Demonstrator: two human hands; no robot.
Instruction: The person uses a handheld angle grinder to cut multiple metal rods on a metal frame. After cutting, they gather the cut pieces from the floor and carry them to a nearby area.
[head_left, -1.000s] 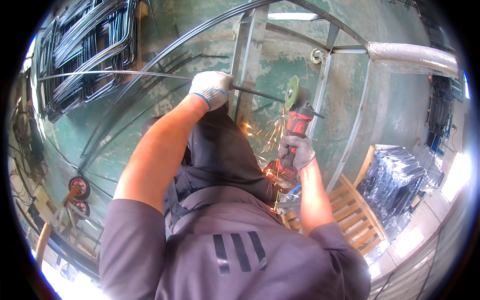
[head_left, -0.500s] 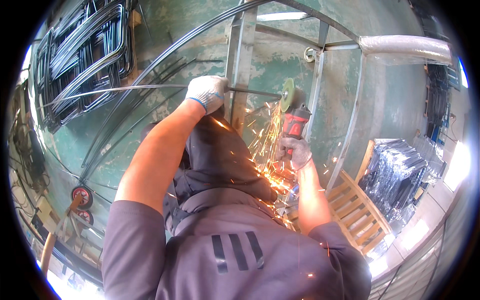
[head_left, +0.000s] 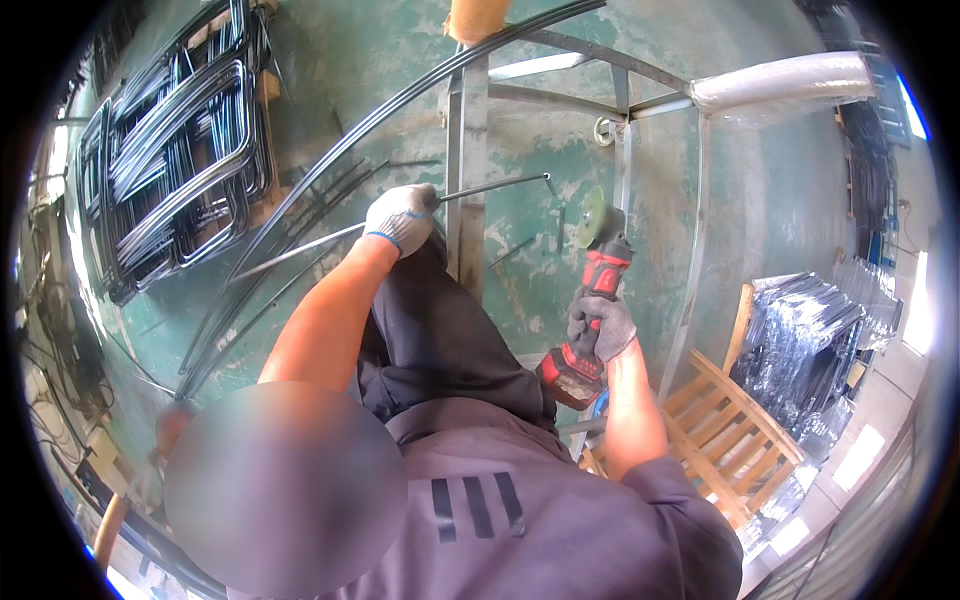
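My left hand [head_left: 400, 218], in a white knit glove, is closed around a thin metal tube [head_left: 495, 186]. The tube slants across my legs, and its open end points right, past the steel upright. In my right hand [head_left: 603, 328], gloved in grey, is a red and black cordless angle grinder [head_left: 604, 268], gripped by its body. Its greenish disc [head_left: 595, 217] stands to the right of the tube's end, apart from it. No sparks show. Below that end is a short dark piece [head_left: 560, 228]; whether it lies on the floor or is falling, I cannot tell.
A steel frame [head_left: 468, 130] stands before me, with long dark tubes [head_left: 400, 85] across it. Bent tube frames [head_left: 175, 160] are stacked at far left. On the right are a plastic-wrapped roll [head_left: 785, 85], a wooden pallet [head_left: 730, 425] and a wrapped bundle [head_left: 800, 330].
The sparks have stopped. The grinder has moved right and down, away from the tube. The tube's right end has tilted up, and a short dark piece now shows below it.
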